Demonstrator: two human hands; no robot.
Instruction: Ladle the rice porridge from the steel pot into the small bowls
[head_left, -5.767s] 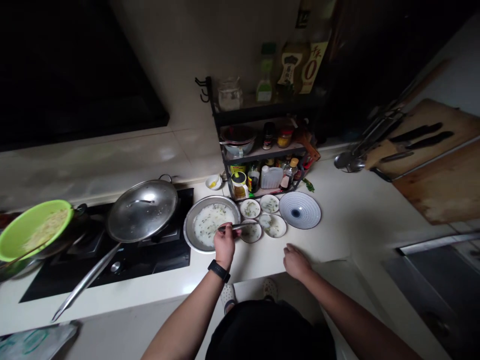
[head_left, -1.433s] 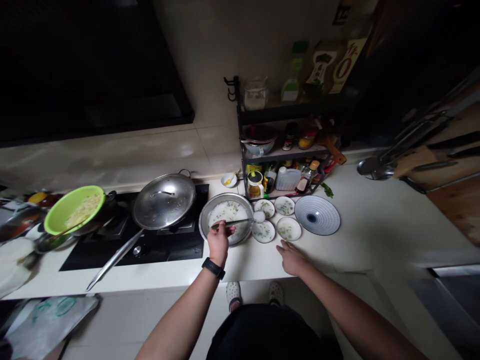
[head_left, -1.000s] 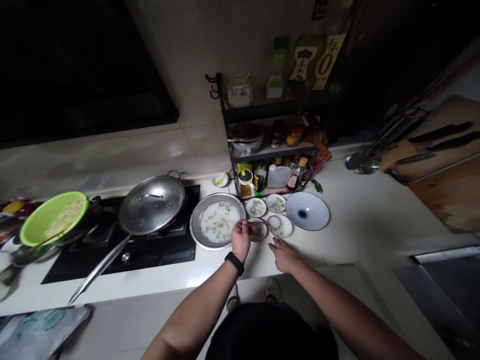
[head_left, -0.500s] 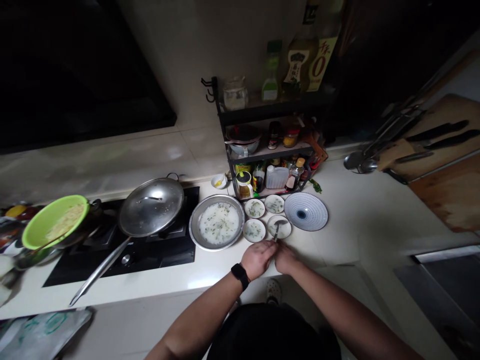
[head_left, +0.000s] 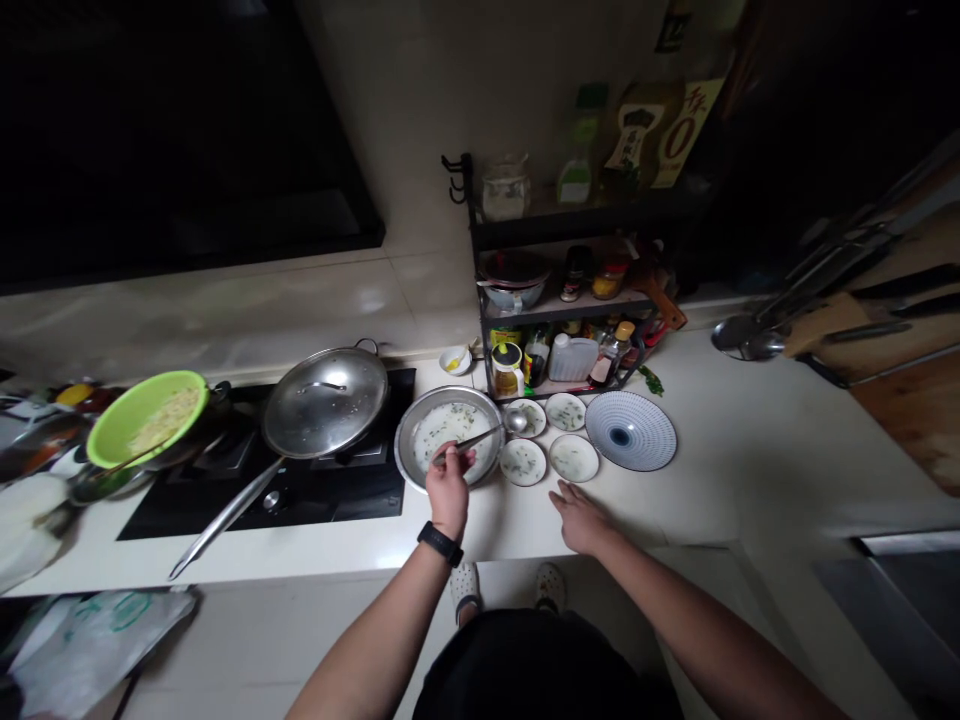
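My left hand [head_left: 448, 490] grips a metal spoon [head_left: 474, 439] by its handle. The spoon's bowl reaches past the right rim of a steel basin [head_left: 400, 455] of white porridge flecked with green, next to a small plate [head_left: 529, 431]. Several small white plates, including one [head_left: 523, 463] and another [head_left: 574, 458], hold pale liquid and green bits. My right hand [head_left: 581, 519] rests on the white counter [head_left: 675, 510], fingers apart, holding nothing, just in front of the small plates. A blue-and-white plate [head_left: 630, 431] lies farther right.
To the left, a lidded wok [head_left: 325, 403] sits on a black hob [head_left: 255, 520], beside a green bowl of noodles [head_left: 146, 420]. Behind the plates stands a black rack [head_left: 562, 312] of bottles and jars. Knives and a cutting board lie at the right.
My left hand has moved back from the small plates to the basin, carrying the spoon. My right hand has drawn away from the left and now rests nearer the plates' right side.
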